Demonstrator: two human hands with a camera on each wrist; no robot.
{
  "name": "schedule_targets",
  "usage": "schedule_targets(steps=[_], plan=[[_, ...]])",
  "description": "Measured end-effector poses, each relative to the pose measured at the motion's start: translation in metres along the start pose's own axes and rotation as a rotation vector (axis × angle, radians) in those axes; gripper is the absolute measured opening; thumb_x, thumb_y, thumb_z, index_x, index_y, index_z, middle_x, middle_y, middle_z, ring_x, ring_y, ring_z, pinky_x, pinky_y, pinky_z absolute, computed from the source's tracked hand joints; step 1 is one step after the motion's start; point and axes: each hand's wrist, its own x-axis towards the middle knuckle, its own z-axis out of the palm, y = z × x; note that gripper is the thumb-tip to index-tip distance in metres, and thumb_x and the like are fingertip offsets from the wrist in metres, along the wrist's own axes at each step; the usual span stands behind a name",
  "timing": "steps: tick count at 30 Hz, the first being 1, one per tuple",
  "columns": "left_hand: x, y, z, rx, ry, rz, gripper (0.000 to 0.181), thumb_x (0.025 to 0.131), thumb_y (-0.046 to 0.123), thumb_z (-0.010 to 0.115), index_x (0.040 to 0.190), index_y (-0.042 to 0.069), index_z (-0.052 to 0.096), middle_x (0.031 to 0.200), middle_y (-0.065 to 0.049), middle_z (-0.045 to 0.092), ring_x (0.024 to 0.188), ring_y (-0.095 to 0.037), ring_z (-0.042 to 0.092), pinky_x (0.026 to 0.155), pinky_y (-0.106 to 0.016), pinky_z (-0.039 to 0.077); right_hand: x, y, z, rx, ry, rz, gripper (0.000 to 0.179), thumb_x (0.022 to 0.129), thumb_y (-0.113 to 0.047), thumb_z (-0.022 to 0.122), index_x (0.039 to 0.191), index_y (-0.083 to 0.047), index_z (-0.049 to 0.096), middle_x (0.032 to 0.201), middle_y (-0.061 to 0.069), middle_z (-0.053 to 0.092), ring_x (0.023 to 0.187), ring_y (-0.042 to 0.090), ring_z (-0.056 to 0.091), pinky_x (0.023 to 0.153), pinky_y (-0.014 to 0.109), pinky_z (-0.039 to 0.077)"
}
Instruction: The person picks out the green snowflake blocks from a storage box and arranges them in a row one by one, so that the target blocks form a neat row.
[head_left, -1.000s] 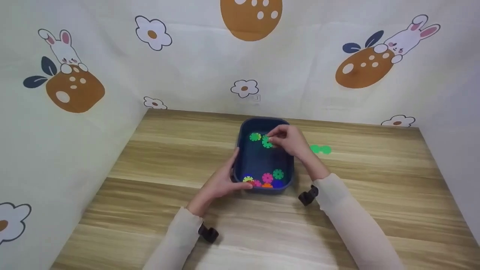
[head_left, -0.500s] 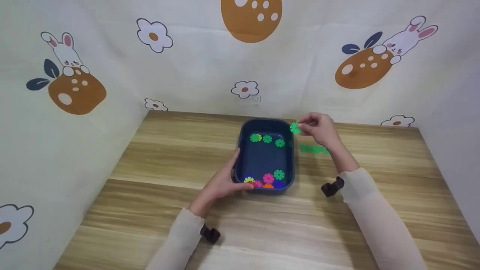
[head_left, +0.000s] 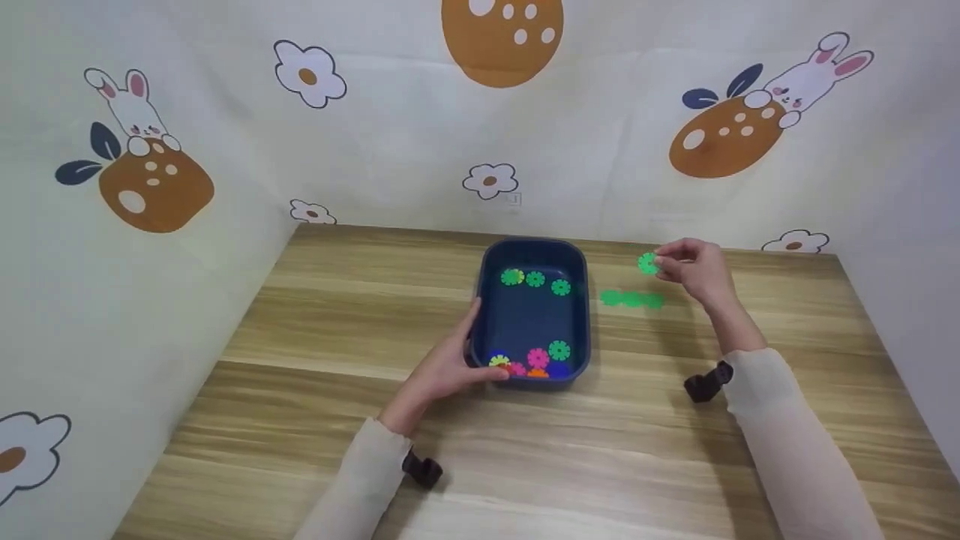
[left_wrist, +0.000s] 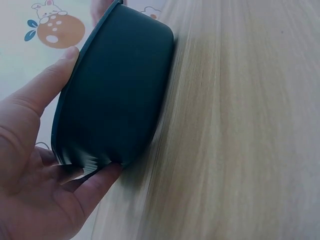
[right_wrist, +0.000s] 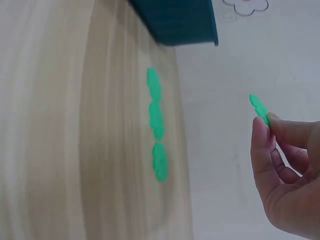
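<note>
A deep navy plastic box [head_left: 529, 322] stands on the table, with several notched snowflake discs inside it. My left hand [head_left: 444, 364] grips its near left corner, the thumb lying over the front rim. In the left wrist view, that hand's fingers [left_wrist: 102, 187] curl at the box's end wall. To the right of the box, my right hand [head_left: 701, 274] pinches a green snowflake disc [head_left: 648, 263] between thumb and fingertips, raised above the table. Below it, a row of green discs [head_left: 632, 299] lies flat on the wood, near the box's right side.
Inside the box, green discs [head_left: 535, 279] lie toward the far end. Pink [head_left: 538, 358], yellow, orange and blue ones gather at the near end, by my left thumb. The wooden table [head_left: 315, 315] meets a printed cloth backdrop [head_left: 390, 150] at the back and sides.
My right hand has left the box with a green disc and moved right, past the row on the table. Another green disc shows in the box where the hand was. The left hand stays on the box.
</note>
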Motion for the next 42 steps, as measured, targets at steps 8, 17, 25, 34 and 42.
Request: schedule_targets(steps=[8, 17, 25, 34, 42], plan=[[0.0, 0.0, 0.001, 0.002, -0.002, 0.016, 0.119, 0.075, 0.037, 0.088, 0.162, 0.018, 0.009, 0.168, -0.01, 0.014, 0.154, -0.032, 0.021, 0.125, -0.051, 0.021, -0.005, 0.027, -0.019, -0.109, 0.05, 0.074, 0.031, 0.095, -0.008, 0.066, 0.119, 0.012, 0.061, 0.088, -0.009, 0.064, 0.073, -0.005, 0.065, 0.077, 0.021, 0.06], [-0.002, -0.001, 0.001, -0.015, -0.001, -0.001, 0.118, 0.076, 0.035, 0.088, 0.162, 0.02, 0.008, 0.169, -0.009, 0.013, 0.154, -0.031, 0.019, 0.125, -0.051, 0.02, -0.009, 0.044, -0.026, -0.159, 0.045, 0.171, 0.035, 0.094, -0.01, 0.069, 0.121, 0.011, 0.062, 0.079, -0.017, 0.062, 0.071, -0.008, 0.059, 0.073, 0.016, 0.058], [-0.001, -0.004, 0.001, -0.003, 0.001, 0.025, 0.117, 0.076, 0.035, 0.087, 0.162, 0.018, 0.01, 0.168, -0.011, 0.016, 0.153, -0.032, 0.023, 0.125, -0.052, 0.022, -0.012, 0.054, -0.025, -0.101, 0.018, 0.21, 0.035, 0.094, -0.004, 0.066, 0.123, 0.014, 0.06, 0.078, -0.015, 0.064, 0.07, -0.006, 0.064, 0.073, 0.016, 0.059], [-0.002, -0.003, 0.0, -0.021, 0.0, 0.012, 0.116, 0.076, 0.035, 0.087, 0.162, 0.02, 0.009, 0.169, -0.009, 0.014, 0.154, -0.032, 0.022, 0.125, -0.052, 0.022, -0.011, 0.055, -0.023, -0.226, 0.005, 0.216, 0.032, 0.092, -0.008, 0.069, 0.118, 0.011, 0.065, 0.097, 0.005, 0.069, 0.07, -0.007, 0.063, 0.069, 0.014, 0.058], [-0.001, 0.002, -0.001, -0.017, -0.006, -0.04, 0.117, 0.076, 0.037, 0.087, 0.162, 0.027, 0.008, 0.169, -0.004, 0.013, 0.154, -0.03, 0.021, 0.125, -0.052, 0.021, -0.013, 0.053, -0.024, -0.312, 0.003, 0.185, 0.029, 0.092, -0.012, 0.07, 0.112, 0.01, 0.068, 0.1, 0.01, 0.069, 0.069, -0.005, 0.061, 0.065, 0.014, 0.057]])
